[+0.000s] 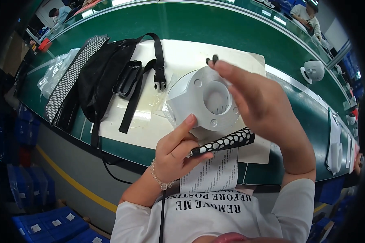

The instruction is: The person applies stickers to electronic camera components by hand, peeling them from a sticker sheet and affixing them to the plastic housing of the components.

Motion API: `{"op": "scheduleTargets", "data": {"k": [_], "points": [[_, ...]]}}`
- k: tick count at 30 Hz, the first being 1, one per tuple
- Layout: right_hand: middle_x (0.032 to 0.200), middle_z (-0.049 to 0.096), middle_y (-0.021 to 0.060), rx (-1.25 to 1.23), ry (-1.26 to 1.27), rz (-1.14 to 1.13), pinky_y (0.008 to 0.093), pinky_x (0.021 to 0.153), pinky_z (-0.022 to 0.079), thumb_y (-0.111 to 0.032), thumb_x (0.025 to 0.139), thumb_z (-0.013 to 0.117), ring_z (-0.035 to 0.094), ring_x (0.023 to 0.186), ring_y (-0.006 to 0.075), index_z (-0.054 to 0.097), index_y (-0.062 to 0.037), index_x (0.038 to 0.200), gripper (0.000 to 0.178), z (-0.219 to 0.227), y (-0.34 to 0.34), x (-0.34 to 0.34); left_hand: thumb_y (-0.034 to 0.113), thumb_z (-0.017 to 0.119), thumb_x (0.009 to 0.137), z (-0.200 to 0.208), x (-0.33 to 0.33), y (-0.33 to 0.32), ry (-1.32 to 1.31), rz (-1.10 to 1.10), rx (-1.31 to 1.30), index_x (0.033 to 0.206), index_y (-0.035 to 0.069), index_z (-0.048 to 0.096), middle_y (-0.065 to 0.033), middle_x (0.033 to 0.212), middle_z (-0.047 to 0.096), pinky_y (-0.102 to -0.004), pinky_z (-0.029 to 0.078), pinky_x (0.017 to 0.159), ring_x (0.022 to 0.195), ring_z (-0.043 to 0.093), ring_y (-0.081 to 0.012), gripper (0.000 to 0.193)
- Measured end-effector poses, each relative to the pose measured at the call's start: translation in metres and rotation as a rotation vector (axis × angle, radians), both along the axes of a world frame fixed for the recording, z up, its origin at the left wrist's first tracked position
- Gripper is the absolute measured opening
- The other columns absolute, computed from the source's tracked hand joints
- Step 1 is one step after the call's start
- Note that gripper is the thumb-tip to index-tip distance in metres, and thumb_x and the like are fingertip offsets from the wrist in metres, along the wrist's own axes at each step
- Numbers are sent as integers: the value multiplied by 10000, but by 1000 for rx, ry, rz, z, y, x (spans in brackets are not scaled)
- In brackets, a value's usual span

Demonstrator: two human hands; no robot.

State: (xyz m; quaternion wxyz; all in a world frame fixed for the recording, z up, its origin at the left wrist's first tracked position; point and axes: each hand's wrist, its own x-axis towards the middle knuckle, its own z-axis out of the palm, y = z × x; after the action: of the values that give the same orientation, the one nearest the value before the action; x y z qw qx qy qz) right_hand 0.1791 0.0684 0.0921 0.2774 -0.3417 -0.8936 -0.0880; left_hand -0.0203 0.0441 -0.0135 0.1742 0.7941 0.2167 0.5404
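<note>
Near the middle of our view, a white rounded housing (pixel 196 103) lay over a pale board (pixel 182 48), its round opening facing us. At its seven o'clock, our left hand (pixel 172 152) gripped a white-spotted black strip (pixel 229 141) between bent fingers, one fingertip against the housing. At two o'clock, our right hand (pixel 261 101) held its fingers nearly straight; small black pieces (pixel 215 59) showed at the tips, but we couldn't tell whether they were gripped.
</note>
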Motion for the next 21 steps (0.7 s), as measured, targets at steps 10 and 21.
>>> {"op": "scheduleTargets", "data": {"k": [10,21], "points": [[866,481,50,-504,575,91,288,838,378,19,816,448,469,847,130,303,-83,1277,494,-4,14,-24,196,784,610,-2,1,-3,7,26,-48,691,37,519,-204,1242,476,-271,477,558,637,580,-221,320],[840,547,58,-310,311,-92,321,848,378,6,801,475,505,890,173,375,-98,1249,471,5,8,-33,180,774,614,-2,-1,-3,24,23,-68,651,30,502,-193,1247,475,-271,483,569,640,583,-212,313]]}}
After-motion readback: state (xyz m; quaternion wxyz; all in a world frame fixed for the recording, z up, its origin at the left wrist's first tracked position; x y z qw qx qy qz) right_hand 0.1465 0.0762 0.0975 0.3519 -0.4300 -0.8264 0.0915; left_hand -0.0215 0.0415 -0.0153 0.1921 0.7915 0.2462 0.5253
